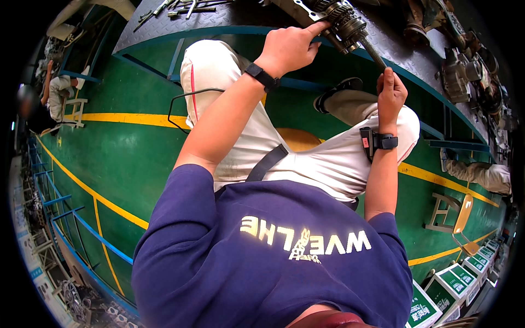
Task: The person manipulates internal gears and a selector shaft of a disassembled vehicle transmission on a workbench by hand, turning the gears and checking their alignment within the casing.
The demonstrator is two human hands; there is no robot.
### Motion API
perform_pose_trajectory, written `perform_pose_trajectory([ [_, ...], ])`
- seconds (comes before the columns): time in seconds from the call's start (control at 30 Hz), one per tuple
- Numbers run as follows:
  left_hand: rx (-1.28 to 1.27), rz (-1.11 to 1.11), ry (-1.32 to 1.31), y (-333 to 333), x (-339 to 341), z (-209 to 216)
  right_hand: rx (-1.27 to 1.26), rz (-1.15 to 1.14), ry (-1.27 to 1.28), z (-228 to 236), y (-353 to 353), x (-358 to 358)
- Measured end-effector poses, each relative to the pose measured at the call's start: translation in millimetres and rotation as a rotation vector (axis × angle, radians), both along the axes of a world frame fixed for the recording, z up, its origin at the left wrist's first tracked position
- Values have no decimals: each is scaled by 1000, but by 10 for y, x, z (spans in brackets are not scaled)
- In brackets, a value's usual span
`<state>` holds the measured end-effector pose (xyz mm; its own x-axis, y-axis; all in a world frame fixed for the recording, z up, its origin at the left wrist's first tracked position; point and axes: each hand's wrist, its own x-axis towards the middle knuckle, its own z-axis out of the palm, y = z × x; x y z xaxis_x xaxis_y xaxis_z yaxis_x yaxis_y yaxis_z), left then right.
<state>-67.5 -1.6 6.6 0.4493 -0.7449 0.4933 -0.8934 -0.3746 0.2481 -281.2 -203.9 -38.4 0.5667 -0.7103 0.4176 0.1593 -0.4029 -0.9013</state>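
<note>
At the bench's near edge is a gearbox gear assembly (344, 24), with several toothed gears stacked along its axis. My left hand (290, 49) reaches it from the left, its index finger stretched out against the assembly's near side and the other fingers bent below. A dark, straight metal shaft (374, 53) runs from the gears down toward my right hand (391, 93). The thumb and fingers of that hand are closed round the shaft's near end. Whether the shaft belongs to the assembly or is a separate tool, I cannot tell. Pale metal housing (292, 10) lies beside the gears.
Hand tools (188, 10) lie on the dark checkered bench top (229, 13) at the far left. Metal castings (459, 74) crowd its right side. My knees are under the blue bench frame. A wooden chair (462, 216) and boxes (451, 284) stand at right; another person (49, 101) sits far left.
</note>
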Motion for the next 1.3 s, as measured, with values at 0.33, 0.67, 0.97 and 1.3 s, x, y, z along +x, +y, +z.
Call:
perform_pose_trajectory([
  [0.33, 5, 3, 9, -16, 4, -7, -68, -43, -15, 46, 70, 2],
  [0.67, 24, 4, 53, -12, -7, 14, 41, 1, -41, 37, 36, 28],
  [0.97, 4, 11, 61, -13, -10, 28, -42, -44, -14, 42, 92, 34],
  [1.3, 13, 7, 73, 0, -15, 17, 75, 7, -50, 78, 83, 38],
])
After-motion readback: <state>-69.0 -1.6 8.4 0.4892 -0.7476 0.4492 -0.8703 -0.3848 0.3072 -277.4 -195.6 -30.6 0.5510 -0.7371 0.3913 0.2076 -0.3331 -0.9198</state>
